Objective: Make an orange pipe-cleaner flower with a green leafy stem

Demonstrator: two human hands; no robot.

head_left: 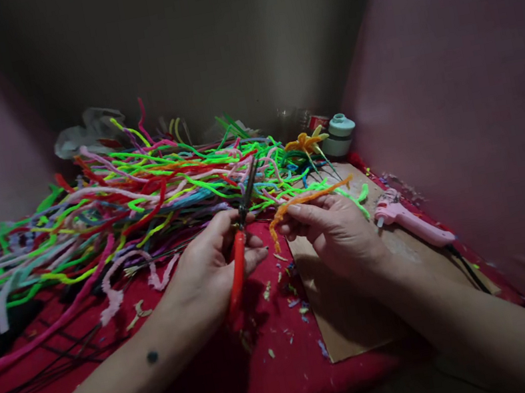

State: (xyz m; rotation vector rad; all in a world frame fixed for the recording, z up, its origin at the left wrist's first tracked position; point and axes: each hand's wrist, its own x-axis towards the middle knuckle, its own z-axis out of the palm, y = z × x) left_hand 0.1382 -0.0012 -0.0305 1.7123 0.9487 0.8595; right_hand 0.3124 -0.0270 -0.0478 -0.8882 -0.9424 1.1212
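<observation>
Left hand (pixel 213 259) grips red-handled pliers (pixel 239 251); right hand (pixel 334 231) pinches orange pipe cleaner (pixel 304 200) beside it.

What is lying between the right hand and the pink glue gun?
Head view: only bare cardboard sheet between right hand and pink glue gun.

A pink glue gun (pixel 412 221) lies on cardboard (pixel 345 317); a pale jar (pixel 339 134) stands behind (beside orange flowers (pixel 306 142)).
</observation>
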